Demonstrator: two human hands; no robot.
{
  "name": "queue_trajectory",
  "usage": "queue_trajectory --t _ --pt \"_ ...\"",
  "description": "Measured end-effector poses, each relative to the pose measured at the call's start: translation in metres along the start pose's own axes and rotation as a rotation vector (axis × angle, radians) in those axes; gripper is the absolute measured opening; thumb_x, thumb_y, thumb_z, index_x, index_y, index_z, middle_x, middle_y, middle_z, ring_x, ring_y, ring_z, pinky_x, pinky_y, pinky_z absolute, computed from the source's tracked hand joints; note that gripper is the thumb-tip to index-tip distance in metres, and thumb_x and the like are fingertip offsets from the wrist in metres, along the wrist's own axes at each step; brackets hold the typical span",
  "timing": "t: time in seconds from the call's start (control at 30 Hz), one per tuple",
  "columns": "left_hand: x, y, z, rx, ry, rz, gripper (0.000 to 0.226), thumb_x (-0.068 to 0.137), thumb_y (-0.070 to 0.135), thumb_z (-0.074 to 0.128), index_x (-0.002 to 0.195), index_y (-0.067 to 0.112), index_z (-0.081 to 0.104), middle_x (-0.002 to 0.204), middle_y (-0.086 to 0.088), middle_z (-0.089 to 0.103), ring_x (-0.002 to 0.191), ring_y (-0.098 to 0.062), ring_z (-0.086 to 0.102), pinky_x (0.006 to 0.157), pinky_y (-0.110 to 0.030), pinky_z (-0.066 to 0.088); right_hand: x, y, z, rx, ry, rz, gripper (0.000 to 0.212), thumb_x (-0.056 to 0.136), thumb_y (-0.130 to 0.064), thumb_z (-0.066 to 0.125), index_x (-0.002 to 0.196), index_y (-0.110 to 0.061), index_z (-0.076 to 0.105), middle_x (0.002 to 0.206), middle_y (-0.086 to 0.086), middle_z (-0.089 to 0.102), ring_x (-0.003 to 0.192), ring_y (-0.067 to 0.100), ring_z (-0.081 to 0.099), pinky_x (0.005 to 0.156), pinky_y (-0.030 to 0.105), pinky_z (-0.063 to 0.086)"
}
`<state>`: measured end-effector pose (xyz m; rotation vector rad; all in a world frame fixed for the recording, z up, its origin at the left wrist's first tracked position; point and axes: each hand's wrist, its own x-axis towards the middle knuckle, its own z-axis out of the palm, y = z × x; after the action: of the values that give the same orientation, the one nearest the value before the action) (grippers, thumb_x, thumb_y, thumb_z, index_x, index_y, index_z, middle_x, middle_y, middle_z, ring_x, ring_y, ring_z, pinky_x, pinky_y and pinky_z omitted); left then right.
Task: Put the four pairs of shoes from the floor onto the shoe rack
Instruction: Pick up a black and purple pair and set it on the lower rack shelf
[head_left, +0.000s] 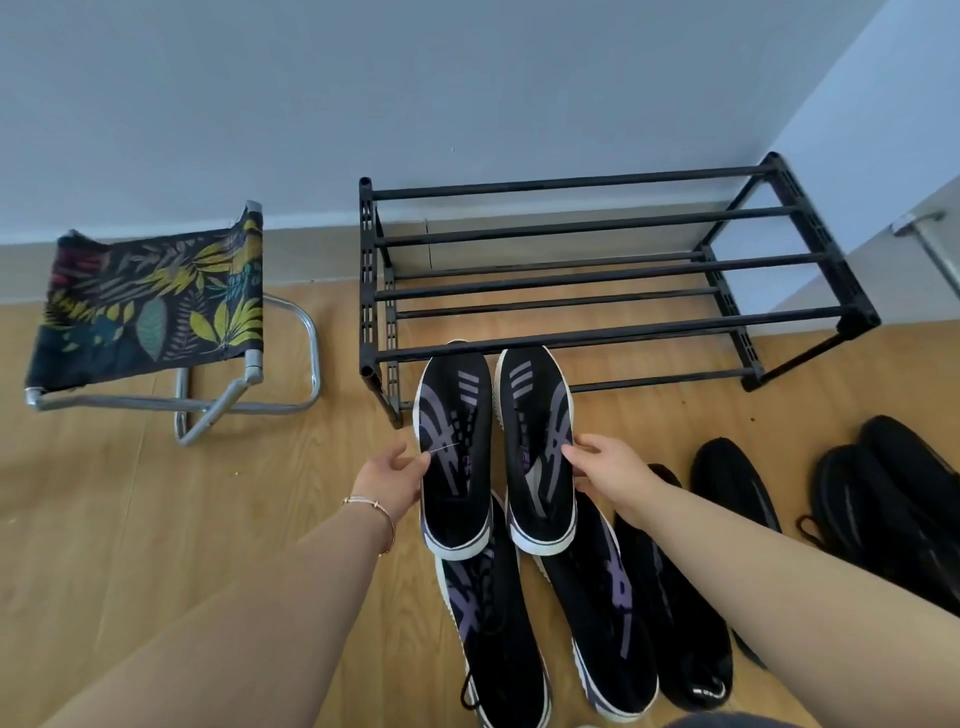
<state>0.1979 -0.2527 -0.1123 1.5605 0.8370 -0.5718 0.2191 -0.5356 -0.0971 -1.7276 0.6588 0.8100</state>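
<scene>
A black two-tier shoe rack (613, 278) stands against the wall with bare bars. I hold a pair of black sneakers with purple stripes and white soles in the air just in front of it, toes at its front bar. My left hand (388, 480) grips the left sneaker (456, 452) by its side. My right hand (610, 475) grips the right sneaker (537, 447). Below them on the floor lies a second purple-striped pair (597, 613). Two all-black pairs (737, 483) (893, 493) lie on the floor to the right, partly hidden by my right arm.
A folding stool (150, 306) with leaf-print fabric and a metal frame stands left of the rack. The floor is light wood. A wall corner and a metal handle (924, 234) sit at the far right.
</scene>
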Motion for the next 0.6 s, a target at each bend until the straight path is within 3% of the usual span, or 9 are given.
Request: queue_trajectory --t 0.1,0.2,0.33,0.4,0.5,0.6 --pt "-0.013 -0.022 -0.004 -0.02 -0.02 -0.073 0.06 0.092 0.029 0.071 0.145 0.013 0.048 0.13 -0.01 0.064 0.11 -0.027 0.068 0.096 -0.044 0.058 -0.017 0.02 -0.002 0.017 -0.016 0.016 0.063 0.097 -0.03 0.065 0.151 -0.009 0.041 0.139 0.008 0.059 0.115 0.019 0.062 0.086 0.03 0.058" --pt "-0.028 -0.041 -0.005 0.02 -0.066 -0.15 0.046 0.092 0.029 0.071 0.134 0.014 0.058 0.118 -0.01 0.07 0.104 -0.024 0.07 0.085 -0.038 0.061 -0.033 0.036 0.003 -0.078 0.03 0.032 0.069 0.093 -0.035 0.069 0.151 -0.008 0.041 0.133 0.009 0.06 0.104 0.014 0.064 0.082 0.027 0.059" --pt "-0.025 -0.058 0.001 -0.022 -0.057 -0.162 0.041 0.09 0.016 0.074 0.129 0.011 0.062 0.108 -0.014 0.073 0.097 -0.027 0.074 0.079 -0.037 0.062 -0.036 0.043 0.015 -0.136 0.041 -0.006 0.057 0.094 -0.032 0.068 0.143 -0.008 0.051 0.116 0.002 0.064 0.097 0.013 0.062 0.083 0.026 0.055" --pt "-0.025 -0.059 0.004 -0.02 -0.026 -0.149 0.036 0.09 0.012 0.073 0.125 0.01 0.064 0.106 -0.015 0.074 0.095 -0.029 0.074 0.078 -0.036 0.062 -0.033 0.044 0.021 -0.151 0.063 -0.016 0.047 0.093 -0.03 0.07 0.134 -0.01 0.058 0.105 -0.003 0.065 0.095 0.013 0.062 0.09 0.033 0.055" --pt "-0.028 -0.056 0.006 -0.036 -0.006 -0.152 0.03 0.09 0.009 0.073 0.119 0.009 0.067 0.102 -0.015 0.075 0.093 -0.032 0.074 0.082 -0.04 0.062 -0.028 0.049 0.023 -0.134 0.116 -0.011 0.045 0.09 -0.027 0.074 0.128 -0.01 0.059 0.112 0.001 0.066 0.106 0.02 0.064 0.099 0.038 0.052" --pt "-0.032 -0.046 0.006 -0.073 -0.024 -0.168 0.027 0.09 0.006 0.072 0.117 0.005 0.066 0.1 -0.017 0.076 0.094 -0.034 0.075 0.085 -0.043 0.062 -0.024 0.049 0.019 -0.023 0.143 -0.022 0.04 0.089 -0.022 0.076 0.123 -0.006 0.062 0.11 0.006 0.07 0.105 0.022 0.067 0.099 0.043 0.055"
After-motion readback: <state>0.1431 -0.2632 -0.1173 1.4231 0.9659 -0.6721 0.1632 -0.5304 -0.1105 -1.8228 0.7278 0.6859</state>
